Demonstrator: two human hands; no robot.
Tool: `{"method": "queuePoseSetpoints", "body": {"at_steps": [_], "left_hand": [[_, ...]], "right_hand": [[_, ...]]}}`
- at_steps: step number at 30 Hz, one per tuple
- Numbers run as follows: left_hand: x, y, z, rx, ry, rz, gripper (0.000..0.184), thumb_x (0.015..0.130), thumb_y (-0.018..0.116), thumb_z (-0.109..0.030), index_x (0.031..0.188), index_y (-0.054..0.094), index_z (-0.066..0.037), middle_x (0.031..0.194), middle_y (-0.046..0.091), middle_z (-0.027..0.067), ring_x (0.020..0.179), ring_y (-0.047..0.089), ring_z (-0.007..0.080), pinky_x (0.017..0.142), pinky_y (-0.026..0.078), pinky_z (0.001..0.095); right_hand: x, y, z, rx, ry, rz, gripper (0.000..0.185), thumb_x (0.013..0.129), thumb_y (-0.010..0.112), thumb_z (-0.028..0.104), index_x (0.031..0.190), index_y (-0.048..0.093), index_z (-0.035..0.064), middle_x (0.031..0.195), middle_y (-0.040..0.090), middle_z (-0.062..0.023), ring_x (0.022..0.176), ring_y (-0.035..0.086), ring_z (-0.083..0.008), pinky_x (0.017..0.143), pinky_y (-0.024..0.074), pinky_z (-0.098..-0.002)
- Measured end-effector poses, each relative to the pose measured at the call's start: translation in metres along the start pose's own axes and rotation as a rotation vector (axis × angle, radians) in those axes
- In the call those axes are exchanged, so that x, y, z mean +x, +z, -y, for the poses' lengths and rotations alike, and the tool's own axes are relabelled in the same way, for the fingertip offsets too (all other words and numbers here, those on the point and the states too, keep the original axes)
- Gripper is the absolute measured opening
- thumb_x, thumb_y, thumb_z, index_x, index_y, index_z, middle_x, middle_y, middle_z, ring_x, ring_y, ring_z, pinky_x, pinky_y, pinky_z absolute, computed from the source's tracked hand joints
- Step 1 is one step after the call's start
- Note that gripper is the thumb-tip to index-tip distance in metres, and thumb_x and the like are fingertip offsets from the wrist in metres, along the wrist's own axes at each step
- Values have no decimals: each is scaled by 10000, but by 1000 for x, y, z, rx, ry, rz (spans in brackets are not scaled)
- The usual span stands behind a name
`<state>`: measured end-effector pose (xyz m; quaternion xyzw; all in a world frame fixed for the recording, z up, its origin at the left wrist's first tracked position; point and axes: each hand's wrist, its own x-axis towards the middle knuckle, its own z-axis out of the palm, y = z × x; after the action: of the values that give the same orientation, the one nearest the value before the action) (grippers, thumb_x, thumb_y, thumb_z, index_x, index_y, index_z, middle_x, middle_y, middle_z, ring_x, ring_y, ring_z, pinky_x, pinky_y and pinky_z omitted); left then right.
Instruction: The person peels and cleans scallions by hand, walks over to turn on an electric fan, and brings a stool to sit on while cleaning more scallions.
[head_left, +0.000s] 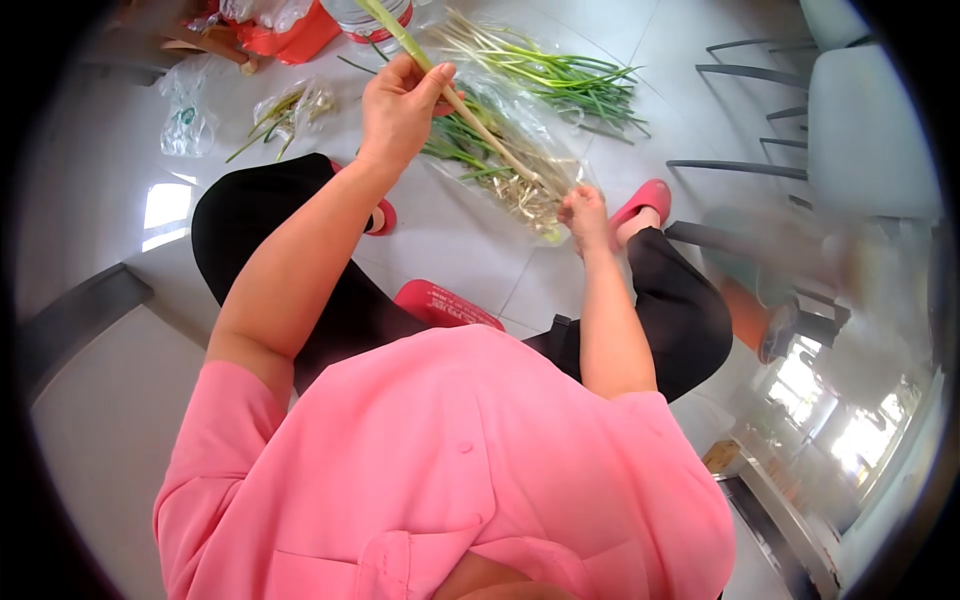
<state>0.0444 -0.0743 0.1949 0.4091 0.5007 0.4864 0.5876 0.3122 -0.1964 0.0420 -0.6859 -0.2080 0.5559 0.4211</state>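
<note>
Tiled floor point(490, 262); left hand point(398, 112) wraps stalk point(488, 138); right hand point(586, 213) pinches its end.

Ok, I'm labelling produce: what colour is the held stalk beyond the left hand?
The stalk's upper part is light green, head view.

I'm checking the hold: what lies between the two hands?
In the head view, a long pale stalk runs from the left hand to the right hand, with rooted greens below it.
</note>
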Motion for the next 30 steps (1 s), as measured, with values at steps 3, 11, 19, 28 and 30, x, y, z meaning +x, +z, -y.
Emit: {"method": "queuePoseSetpoints", "body": {"at_steps": [3, 11, 19, 28, 30], "left_hand": [[1, -1, 9, 1, 7, 32, 243, 828, 593, -156, 938, 538, 54, 822, 560, 90, 753, 614, 195, 703, 532, 292], [2, -4, 16, -116, 64, -48, 192, 839, 597, -163, 803, 520, 10, 706, 570, 40, 673, 617, 127, 578, 527, 228], [-1, 6, 29, -9, 27, -3, 183, 840, 598, -159, 815, 522, 7, 710, 569, 42, 684, 618, 136, 598, 526, 231], [2, 11, 38, -5, -52, 15, 178, 844, 594, -166, 842, 530, 1, 757, 581, 52, 701, 625, 159, 611, 536, 247], [4, 13, 36, -21, -78, 13, 177, 846, 591, -168, 843, 529, -3, 761, 584, 56, 709, 628, 168, 618, 536, 251]], "right_hand": [[-3, -4, -10, 165, 154, -57, 75, 832, 486, 106, 904, 464, 99, 696, 502, -4, 624, 504, -131, 573, 443, -276], [-8, -22, -34, 160, 251, -268, 147, 839, 467, 117, 970, 456, 51, 742, 501, -44, 647, 510, -154, 566, 462, -281], [9, 9, -27, -213, 131, 21, 285, 846, 448, 138, 1106, 487, 28, 801, 565, -75, 665, 571, -159, 569, 479, -252], [-8, 38, 3, -249, 160, 214, 509, 876, 401, 461, 848, 613, -1, 753, 612, -108, 678, 588, -186, 584, 458, -291], [-8, 43, 2, -167, 6, 195, 536, 877, 403, 478, 750, 590, -8, 649, 566, -71, 581, 529, -155, 541, 418, -273]]}}
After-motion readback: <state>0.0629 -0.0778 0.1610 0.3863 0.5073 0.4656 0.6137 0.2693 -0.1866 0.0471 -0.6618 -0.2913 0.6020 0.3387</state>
